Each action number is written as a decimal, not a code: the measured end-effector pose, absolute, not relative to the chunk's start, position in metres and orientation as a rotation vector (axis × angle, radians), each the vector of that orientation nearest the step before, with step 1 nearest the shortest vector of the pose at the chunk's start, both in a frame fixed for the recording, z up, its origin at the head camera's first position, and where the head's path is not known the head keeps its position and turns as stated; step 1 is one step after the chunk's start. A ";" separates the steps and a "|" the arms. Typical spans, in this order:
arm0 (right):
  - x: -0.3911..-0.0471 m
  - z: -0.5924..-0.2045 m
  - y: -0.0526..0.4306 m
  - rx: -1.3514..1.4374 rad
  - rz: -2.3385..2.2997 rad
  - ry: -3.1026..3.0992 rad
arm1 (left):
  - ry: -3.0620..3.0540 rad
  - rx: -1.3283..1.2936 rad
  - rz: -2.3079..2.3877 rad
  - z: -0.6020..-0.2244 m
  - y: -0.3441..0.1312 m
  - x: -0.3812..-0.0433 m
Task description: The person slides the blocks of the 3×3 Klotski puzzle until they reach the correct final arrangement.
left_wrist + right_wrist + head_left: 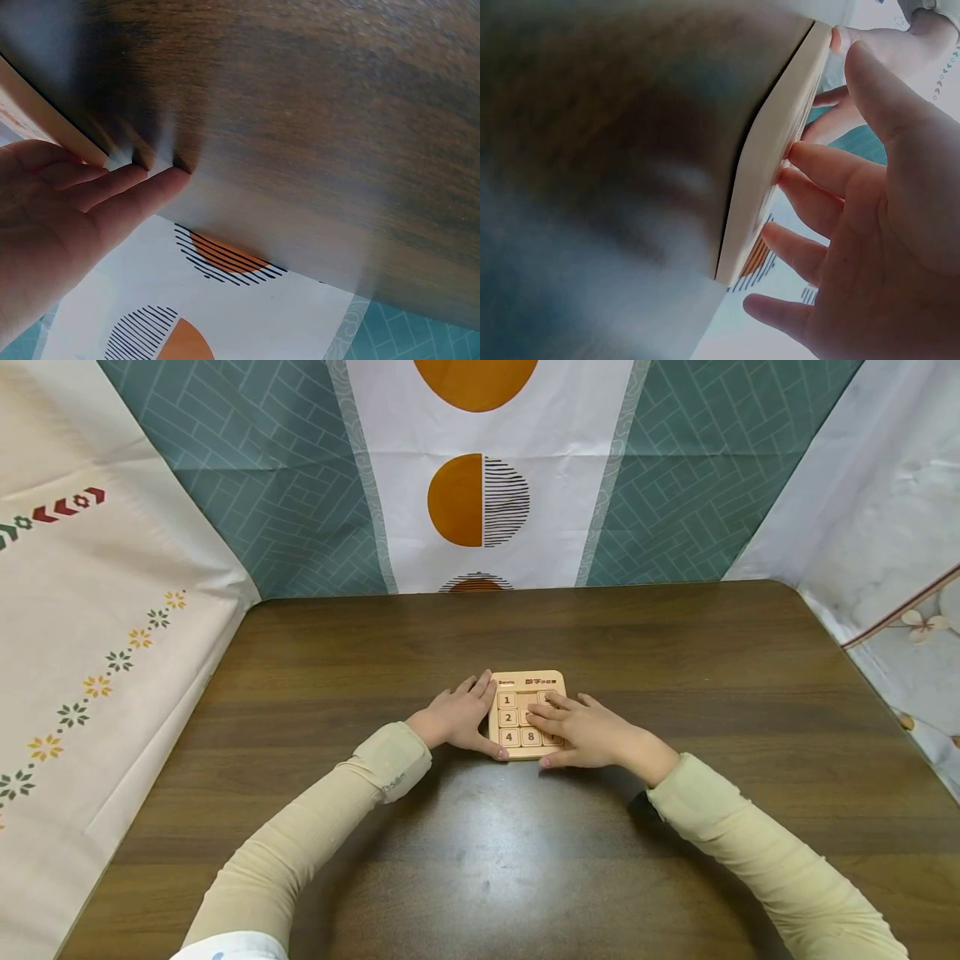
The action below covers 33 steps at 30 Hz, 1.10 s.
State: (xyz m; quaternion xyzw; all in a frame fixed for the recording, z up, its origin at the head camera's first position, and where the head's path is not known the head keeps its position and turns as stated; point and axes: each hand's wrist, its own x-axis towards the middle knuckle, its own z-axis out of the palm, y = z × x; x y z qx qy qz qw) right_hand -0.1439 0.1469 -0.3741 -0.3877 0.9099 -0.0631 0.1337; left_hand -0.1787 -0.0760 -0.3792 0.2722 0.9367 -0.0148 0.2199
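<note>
A light wooden number sliding puzzle (522, 755) lies flat on the table. Tiles marked 1, 2, 4 and 8 can be read; fingers cover others. A gap shows in the top row, right of tile 1. My left hand (463, 714) rests along the puzzle's left edge, its thumb at the near left corner. In the left wrist view, the straight fingers (142, 199) reach past the frame onto the tabletop. My right hand (588, 732) lies over the right side with extended fingertips touching tiles. The right wrist view shows that hand (877, 217) above the frame's pale side (769, 157).
The brown wooden table (360, 643) extends around the puzzle on all sides. A patterned cloth (285, 485) hangs behind its far edge. Pale cloths with flower patterns border the left side (112, 635) and the right side (900, 527).
</note>
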 end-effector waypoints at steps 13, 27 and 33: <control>-0.148 -0.372 0.151 -1.103 -0.161 2.704 | 2.591 0.762 -0.051 -0.380 -0.077 -0.178; -0.157 -0.371 0.167 -0.970 -0.163 2.717 | 2.595 0.763 -0.037 -0.380 -0.078 -0.177; -0.156 -0.375 0.165 -0.972 -0.156 2.713 | 2.594 0.765 -0.050 -0.380 -0.078 -0.177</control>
